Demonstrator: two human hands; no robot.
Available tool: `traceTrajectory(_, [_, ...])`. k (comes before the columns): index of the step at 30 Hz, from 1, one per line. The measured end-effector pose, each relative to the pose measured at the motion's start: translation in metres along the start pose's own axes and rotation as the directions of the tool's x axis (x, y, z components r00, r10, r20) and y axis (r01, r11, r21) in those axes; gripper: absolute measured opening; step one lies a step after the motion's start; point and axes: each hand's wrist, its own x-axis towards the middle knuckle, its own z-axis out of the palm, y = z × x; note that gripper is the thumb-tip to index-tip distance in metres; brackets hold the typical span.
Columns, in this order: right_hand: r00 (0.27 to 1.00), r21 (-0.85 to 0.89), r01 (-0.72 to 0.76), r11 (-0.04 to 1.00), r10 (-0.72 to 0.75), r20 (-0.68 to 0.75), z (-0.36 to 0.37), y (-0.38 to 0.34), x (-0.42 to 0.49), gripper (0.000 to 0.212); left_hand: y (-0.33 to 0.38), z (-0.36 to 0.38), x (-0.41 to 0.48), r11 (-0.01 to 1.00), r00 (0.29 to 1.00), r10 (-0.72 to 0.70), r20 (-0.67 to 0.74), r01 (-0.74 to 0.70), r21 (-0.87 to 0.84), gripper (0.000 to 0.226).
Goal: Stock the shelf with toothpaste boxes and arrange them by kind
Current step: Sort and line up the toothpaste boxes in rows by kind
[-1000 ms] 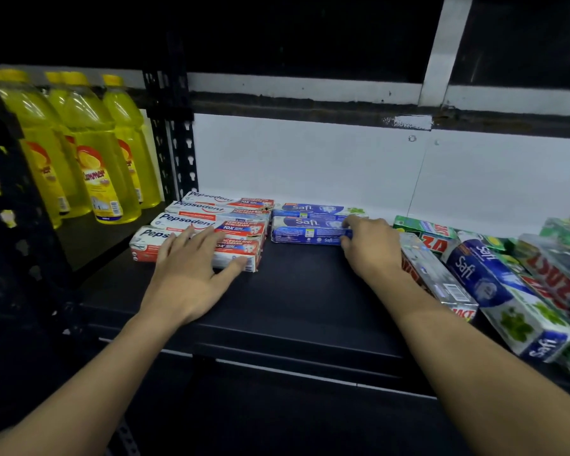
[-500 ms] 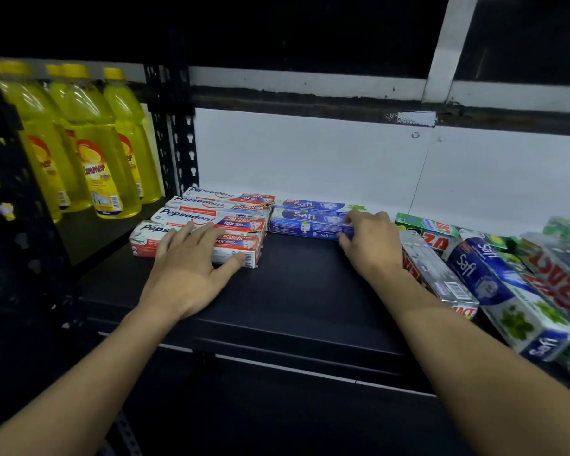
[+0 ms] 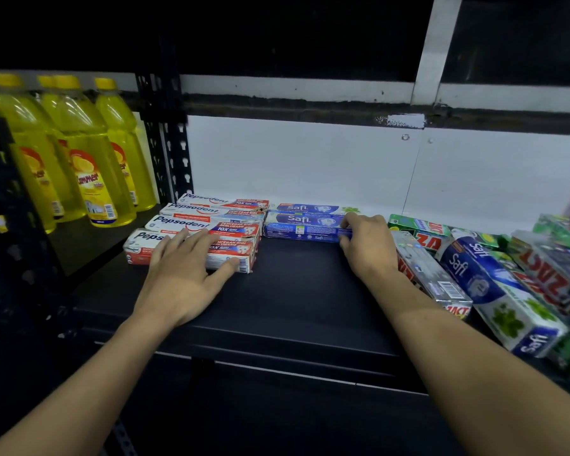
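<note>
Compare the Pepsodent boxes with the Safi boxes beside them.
The Pepsodent boxes are white and red; the Safi boxes are blue. The Pepsodent boxes form more rows, reaching nearer the shelf front than the Safi boxes. The left hand rests flat on the Pepsodent boxes; the right hand grips the Safi boxes' end. Both lie flat.

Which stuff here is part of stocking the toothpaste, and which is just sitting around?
Job: Pepsodent boxes, under the left hand; Safi boxes, gripped by the right hand; mixed pile of boxes on the right; shelf.
Sitting around: yellow bottles on the neighbouring shelf to the left.
</note>
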Motion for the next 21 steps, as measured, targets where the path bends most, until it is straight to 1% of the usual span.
traceTrajectory(11, [1.0,0.032,-0.001,0.999,0.001,0.013,-0.0009,0.0007,-0.0005,0.019,-0.0019,0.0011,0.0008,1.0,1.0,0.001,-0.001,-0.001,0.007,0.071])
traceTrajectory(15, [1.0,0.048,-0.009,0.999,0.009,0.011,-0.0006,0.0013,-0.0001,0.02,-0.0034,0.0023,0.0002,1.0,1.0,0.012,-0.011,-0.012,-0.007,0.076])
traceTrajectory(21, [0.999,0.063,-0.035,0.997,0.033,0.021,0.0004,0.0023,-0.0003,0.019,-0.0038,0.0032,0.0015,1.0,1.0,0.01,-0.015,-0.01,0.007,0.069])
